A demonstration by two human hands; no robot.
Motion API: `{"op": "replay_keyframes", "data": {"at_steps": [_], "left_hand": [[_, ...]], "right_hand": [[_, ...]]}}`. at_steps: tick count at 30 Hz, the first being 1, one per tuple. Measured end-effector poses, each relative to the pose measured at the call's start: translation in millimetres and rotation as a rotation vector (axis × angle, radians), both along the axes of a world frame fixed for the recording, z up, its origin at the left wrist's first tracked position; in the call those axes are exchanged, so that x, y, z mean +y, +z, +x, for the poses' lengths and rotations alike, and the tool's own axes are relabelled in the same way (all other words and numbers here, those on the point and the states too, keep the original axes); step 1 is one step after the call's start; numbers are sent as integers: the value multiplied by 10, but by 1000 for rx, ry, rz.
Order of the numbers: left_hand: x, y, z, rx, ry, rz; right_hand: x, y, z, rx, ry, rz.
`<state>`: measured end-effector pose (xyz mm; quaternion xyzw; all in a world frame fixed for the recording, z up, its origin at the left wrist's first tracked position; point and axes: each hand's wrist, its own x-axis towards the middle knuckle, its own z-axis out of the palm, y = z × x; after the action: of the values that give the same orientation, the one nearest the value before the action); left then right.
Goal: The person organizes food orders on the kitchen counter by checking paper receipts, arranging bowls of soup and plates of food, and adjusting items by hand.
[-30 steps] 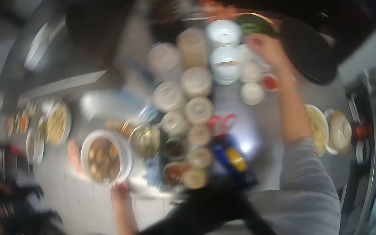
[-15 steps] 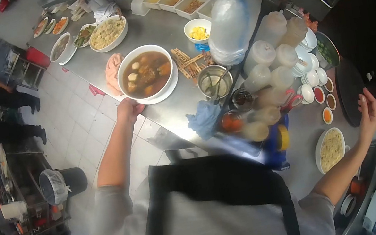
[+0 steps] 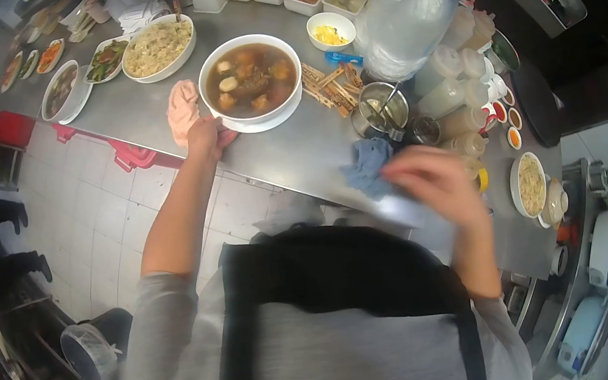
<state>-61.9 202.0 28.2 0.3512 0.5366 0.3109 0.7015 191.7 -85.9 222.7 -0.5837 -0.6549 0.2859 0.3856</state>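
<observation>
My left hand (image 3: 207, 140) has its fingers closed on the near left rim of a white plate (image 3: 262, 123). On that plate stands a large white bowl of brown soup (image 3: 251, 79) with chunks in it. A pink cloth (image 3: 184, 112) lies just left of the bowl, close to my left wrist. Smeared by motion, my right hand (image 3: 434, 181) hovers over the counter's near edge beside a crumpled blue cloth (image 3: 369, 168). Whether its fingers hold anything does not show. Behind the blue cloth is a metal pot (image 3: 379, 110) with a spoon handle sticking out.
Wooden clips (image 3: 332, 88) lie right of the soup. A plastic-wrapped bundle (image 3: 404, 19) and several squeeze bottles (image 3: 442, 98) crowd the right. A noodle bowl (image 3: 158, 47) and side dishes stand at left; a second noodle dish (image 3: 530, 184) is far right. Two people stand beyond the aisle.
My right hand has swung from the far right, by the sauce dishes, leftward to the blue cloth. The left hand stays at the plate. The whole view has turned and shifted.
</observation>
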Motion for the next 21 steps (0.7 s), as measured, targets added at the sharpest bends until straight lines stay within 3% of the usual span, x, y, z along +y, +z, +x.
{"op": "replay_keyframes", "data": {"at_steps": [3, 5, 7, 9, 13, 21], "left_hand": [[97, 92, 58, 17, -6, 2], [128, 161, 123, 24, 25, -8], [217, 141, 154, 3, 24, -11], [328, 64, 165, -48, -8, -11], [443, 55, 244, -46, 14, -8], [566, 41, 366, -106, 43, -5]], "right_hand": [[615, -617, -325, -251, 24, -119], [1061, -1119, -354, -497, -165, -109], [1471, -1392, -320, -472, -309, 77], [1748, -1735, -228, -627, -373, 164], [1754, -1877, -446, -754, -461, 179], [1466, -1883, -730, -596, -343, 102]]}}
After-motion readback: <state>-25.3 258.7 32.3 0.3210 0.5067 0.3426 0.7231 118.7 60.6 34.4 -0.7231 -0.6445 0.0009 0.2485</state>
